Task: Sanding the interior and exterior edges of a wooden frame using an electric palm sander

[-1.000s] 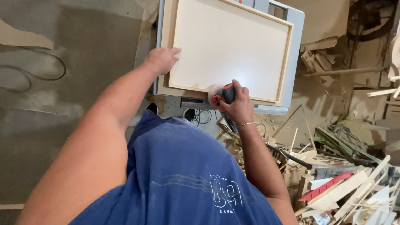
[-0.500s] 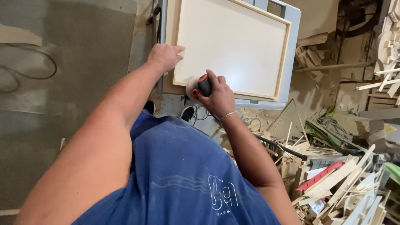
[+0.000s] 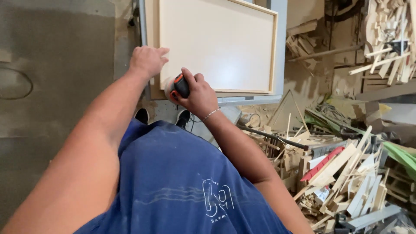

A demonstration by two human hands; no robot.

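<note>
Gripping a black-and-orange sander (image 3: 180, 85), the right hand (image 3: 197, 93) presses it onto the pale framed panel (image 3: 216, 43); left hand (image 3: 147, 60) rests flat, unclenched.

A framed panel (image 3: 216, 43) is being carried flat on a work table (image 3: 279, 52), whose edge is showing to the panel's right and along its near side. The left hand (image 3: 146, 60) is being rested on the panel's near left corner; the right hand (image 3: 197, 93), just to its right, is being kept on the near frame rail with a sander (image 3: 180, 86) under it. A heap of wood offcuts (image 3: 342, 173) is being held on the floor to the right, shoes (image 3: 142, 115) below the table edge.
</note>
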